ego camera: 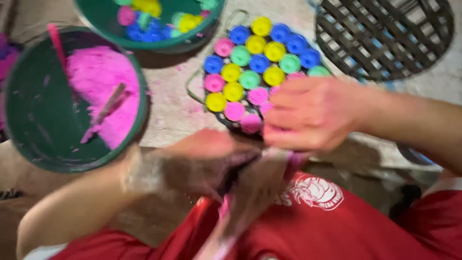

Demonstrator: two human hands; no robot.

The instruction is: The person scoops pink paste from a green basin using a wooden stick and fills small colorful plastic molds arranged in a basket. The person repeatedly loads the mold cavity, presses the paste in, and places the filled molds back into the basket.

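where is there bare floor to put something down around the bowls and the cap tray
One bare strip of floor lies between the bowl of pink powder and the tray of coloured caps. A second patch lies right of the dark grid. It is crowded near the left hand and right hand, which meet at the tray's near edge.

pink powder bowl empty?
No: the green bowl at left holds a heap of pink powder with a stick lying in it.

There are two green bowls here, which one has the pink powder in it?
The green bowl on the left holds the pink powder. The other green bowl at the top holds small coloured caps instead.
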